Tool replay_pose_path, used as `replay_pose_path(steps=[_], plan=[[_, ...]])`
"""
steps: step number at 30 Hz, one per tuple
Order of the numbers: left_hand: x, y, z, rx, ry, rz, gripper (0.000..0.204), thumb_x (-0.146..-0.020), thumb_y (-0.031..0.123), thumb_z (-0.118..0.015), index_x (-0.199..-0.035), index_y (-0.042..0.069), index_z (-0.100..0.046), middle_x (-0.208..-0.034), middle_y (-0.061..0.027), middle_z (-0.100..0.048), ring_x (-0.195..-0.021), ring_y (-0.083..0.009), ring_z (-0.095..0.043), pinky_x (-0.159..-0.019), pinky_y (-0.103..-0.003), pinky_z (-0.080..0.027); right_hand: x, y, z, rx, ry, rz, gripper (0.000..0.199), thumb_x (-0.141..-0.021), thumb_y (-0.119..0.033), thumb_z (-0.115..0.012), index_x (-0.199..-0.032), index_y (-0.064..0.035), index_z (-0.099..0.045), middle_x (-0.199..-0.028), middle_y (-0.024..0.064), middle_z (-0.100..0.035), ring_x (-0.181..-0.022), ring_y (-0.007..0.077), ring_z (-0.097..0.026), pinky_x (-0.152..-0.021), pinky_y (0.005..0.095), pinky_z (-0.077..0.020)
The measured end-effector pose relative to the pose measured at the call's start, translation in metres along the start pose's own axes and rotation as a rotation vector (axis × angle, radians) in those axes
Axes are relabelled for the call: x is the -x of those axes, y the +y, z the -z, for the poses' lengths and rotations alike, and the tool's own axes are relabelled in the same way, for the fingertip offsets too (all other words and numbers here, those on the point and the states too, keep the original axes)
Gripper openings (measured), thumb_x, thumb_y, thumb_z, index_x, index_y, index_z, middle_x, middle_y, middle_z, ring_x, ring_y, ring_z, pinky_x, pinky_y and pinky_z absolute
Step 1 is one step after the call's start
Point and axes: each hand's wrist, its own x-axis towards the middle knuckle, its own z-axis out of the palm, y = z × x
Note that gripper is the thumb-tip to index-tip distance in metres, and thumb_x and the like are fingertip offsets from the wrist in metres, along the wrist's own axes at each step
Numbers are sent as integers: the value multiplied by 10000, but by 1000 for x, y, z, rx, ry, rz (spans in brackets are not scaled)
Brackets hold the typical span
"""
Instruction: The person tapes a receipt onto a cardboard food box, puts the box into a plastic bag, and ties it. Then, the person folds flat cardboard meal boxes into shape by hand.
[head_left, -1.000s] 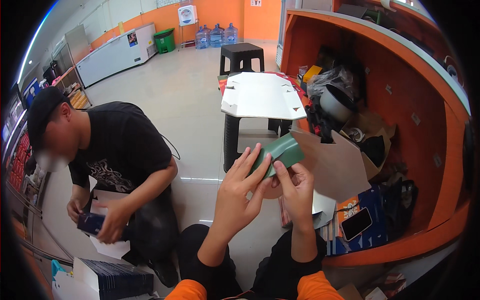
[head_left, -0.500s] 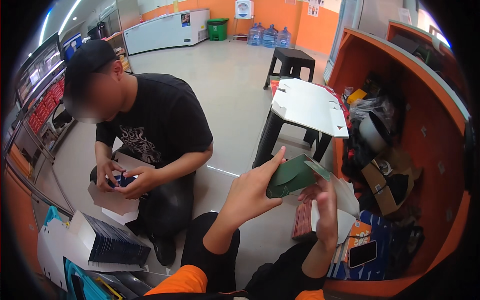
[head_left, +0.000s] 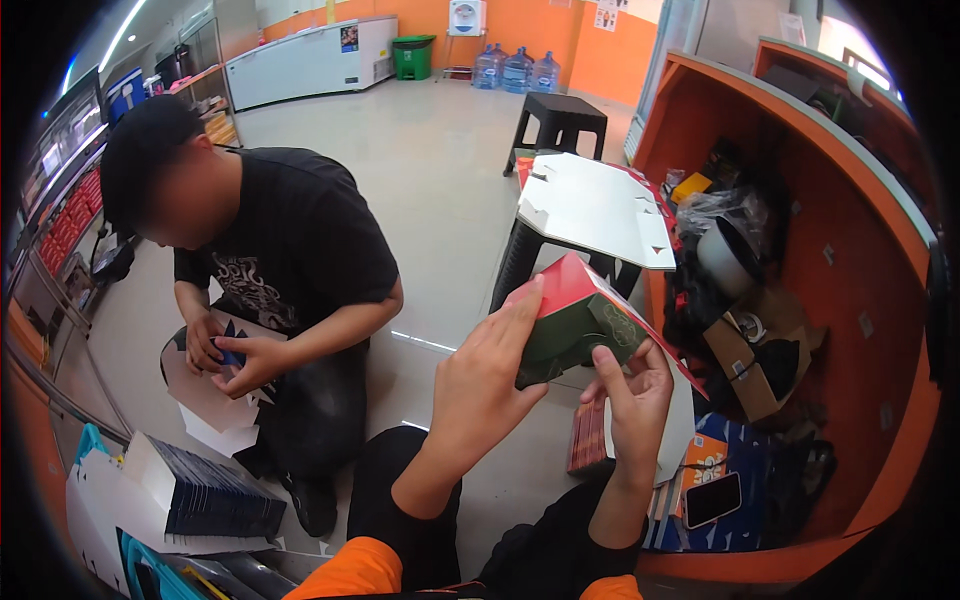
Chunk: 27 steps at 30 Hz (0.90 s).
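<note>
A small red and green cardboard box (head_left: 567, 342) is held up in front of me, tilted, with a red face upward and a green face toward me. My left hand (head_left: 487, 372) grips its left side, fingers along the red face and thumb low on the green one. At the right end my right hand (head_left: 632, 395) pinches the green edge, thumb in front, beside a red flap that sticks out. Below the right hand stands a stack of flat red-edged cardboard pieces (head_left: 587, 436), partly hidden.
A person (head_left: 290, 240) in black crouches at left, folding a dark blue piece. Nearby is a stack of dark blue cartons (head_left: 222, 497). White card sheets (head_left: 590, 212) lie on a black stool. At right are an orange shelf (head_left: 835, 350) and a phone (head_left: 712, 500).
My hands have turned the box, so its red face now shows and the green flap is folded in. My right thumb has come onto the green face. The whole view has shifted slightly.
</note>
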Motion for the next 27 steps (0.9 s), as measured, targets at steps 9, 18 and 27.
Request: replay_pose_path(steps=[9,18,27], plan=[[-2,-4,-4,-1,32,-42,882,-499,30,-698,-1297,102,-332,-1094,-123,-548,-947,-291,-550,-745,-343,-470,-8,14,-1,-407,-129,-192,295,-779,-77,-608,-1034,-4,-479,-848,86,-577,-417,129,-517,-348,197,-371],[-10,-6,-31,199,54,-17,791,-583,113,-694,-1286,61,-334,-1100,-152,-539,-948,-321,-552,-747,-347,-466,-10,16,-13,-346,-88,-134,307,-757,-8,-627,-1032,-47,-497,-798,16,-546,-494,38,-401,-394,171,-318],[-3,-6,-75,529,-150,65,800,-605,160,-697,-1288,-1,-313,-1125,-207,-515,-1022,-291,-536,-814,-320,-436,-17,29,33,93,-140,16,298,-793,-183,-630,-977,21,-515,-759,57,-579,-676,93,-564,-603,215,-441]])
